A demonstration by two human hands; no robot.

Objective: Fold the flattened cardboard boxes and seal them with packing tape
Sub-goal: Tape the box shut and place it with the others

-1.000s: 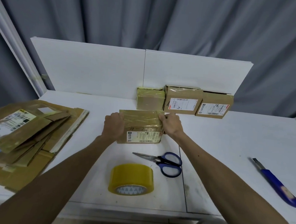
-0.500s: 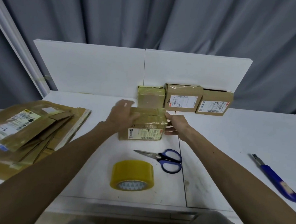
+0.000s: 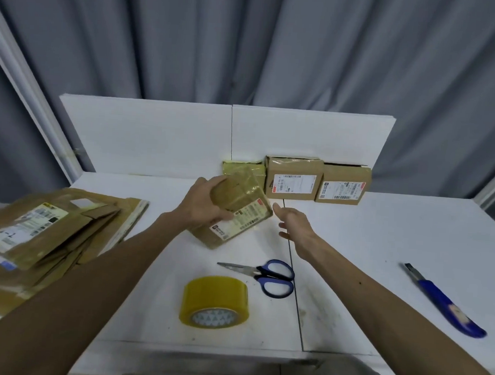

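White tabletop (image 3: pixel 381 253) fills the lower frame, with a white backboard (image 3: pixel 145 134) standing along its far edge in front of grey curtain folds. At the left edge of the frame lies the stack of flattened boxes (image 3: pixel 49 233), still unfolded and overlapping loosely. Against the backboard at centre right stand three finished boxes in a row (image 3: pixel 293 178), the left one partly hidden. Just in front of them, in the middle of the frame, the taped box (image 3: pixel 239 213) is tilted, one corner low near the table; whether it touches I cannot tell. The left hand (image 3: pixel 201 207) grips it, fingers curled over the top and thumb on the labelled face. The right hand (image 3: pixel 293 225) hovers just beside the box's right edge, fingers spread and holding nothing. Lower centre sits the tape roll (image 3: pixel 214 301), with the scissors (image 3: pixel 264 275) beside it and a blue utility knife (image 3: pixel 448 301) well apart at lower right. By my reading this box is sealed and being carried to the row, so the next move calls for setting it down squarely beside the others, then drawing a fresh flat from the stack.
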